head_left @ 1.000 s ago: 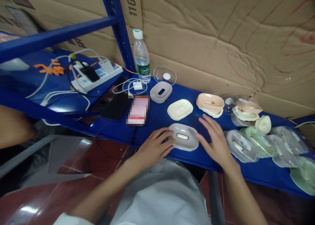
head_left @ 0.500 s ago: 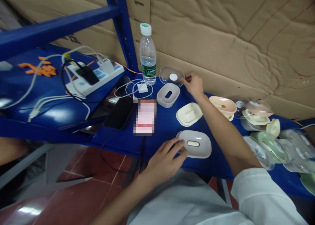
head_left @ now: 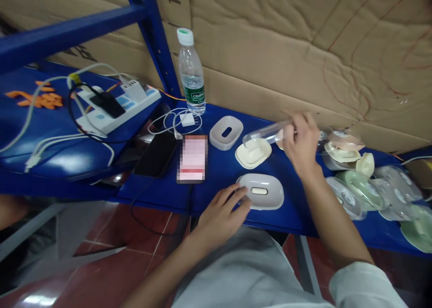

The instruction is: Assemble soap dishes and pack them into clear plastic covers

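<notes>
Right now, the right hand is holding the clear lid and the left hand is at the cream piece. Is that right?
Not quite. The left hand is at the front grey dish, not the cream piece; the head view shows it. The right hand is indeed holding the clear lid.

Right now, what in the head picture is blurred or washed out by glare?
Head view: the right hand and the clear lid in its grip are smeared; same view, the left hand looks sharper; also in the head view, glare whitens patches of the floor and left shelf.
</notes>
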`<control>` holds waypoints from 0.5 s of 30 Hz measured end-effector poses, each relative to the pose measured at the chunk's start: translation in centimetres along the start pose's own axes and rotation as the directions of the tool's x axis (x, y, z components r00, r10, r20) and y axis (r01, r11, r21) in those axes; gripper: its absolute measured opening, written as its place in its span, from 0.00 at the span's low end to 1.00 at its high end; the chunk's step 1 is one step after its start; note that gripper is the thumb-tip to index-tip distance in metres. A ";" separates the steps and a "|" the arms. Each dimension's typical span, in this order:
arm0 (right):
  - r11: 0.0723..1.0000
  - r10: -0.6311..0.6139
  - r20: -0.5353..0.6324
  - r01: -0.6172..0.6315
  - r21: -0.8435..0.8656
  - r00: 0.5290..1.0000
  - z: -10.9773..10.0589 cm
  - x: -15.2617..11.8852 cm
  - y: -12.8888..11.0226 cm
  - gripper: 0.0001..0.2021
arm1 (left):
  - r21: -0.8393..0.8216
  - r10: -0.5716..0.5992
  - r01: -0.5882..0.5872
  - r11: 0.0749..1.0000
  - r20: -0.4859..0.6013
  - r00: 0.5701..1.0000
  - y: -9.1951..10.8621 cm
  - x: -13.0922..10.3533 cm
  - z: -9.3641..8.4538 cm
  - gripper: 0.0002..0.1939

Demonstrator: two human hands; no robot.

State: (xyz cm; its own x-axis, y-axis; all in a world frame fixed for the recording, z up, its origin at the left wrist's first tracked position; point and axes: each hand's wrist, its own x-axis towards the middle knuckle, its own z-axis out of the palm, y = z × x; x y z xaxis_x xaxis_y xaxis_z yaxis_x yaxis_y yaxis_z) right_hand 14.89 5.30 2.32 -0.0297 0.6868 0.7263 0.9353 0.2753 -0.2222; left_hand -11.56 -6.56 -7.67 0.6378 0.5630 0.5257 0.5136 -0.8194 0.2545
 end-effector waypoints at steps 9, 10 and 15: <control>0.999 -0.014 -0.031 0.012 -0.045 0.999 -6.6 -14.2 -1.4 0.16 | -0.026 -0.090 0.088 0.996 -0.123 0.988 0.5 0.0 0.2 0.17; 1.000 -0.005 -0.005 0.005 -0.023 1.000 -6.6 -15.5 -1.5 0.18 | -0.033 -0.105 0.102 0.994 -0.129 0.986 0.5 0.0 0.3 0.19; 0.984 0.050 0.340 -0.104 0.143 0.939 -7.7 -19.7 -1.9 0.35 | -0.064 -0.152 0.150 0.987 -0.030 0.988 0.4 -0.1 0.4 0.30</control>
State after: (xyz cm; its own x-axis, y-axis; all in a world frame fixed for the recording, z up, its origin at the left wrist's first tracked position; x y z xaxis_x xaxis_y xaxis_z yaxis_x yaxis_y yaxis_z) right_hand 16.41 -13.93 -6.49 -0.1012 0.8875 0.4496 0.8735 0.2956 -0.3868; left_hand -11.21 -6.94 -7.94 0.5349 0.6775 0.5049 0.5655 -0.7310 0.3818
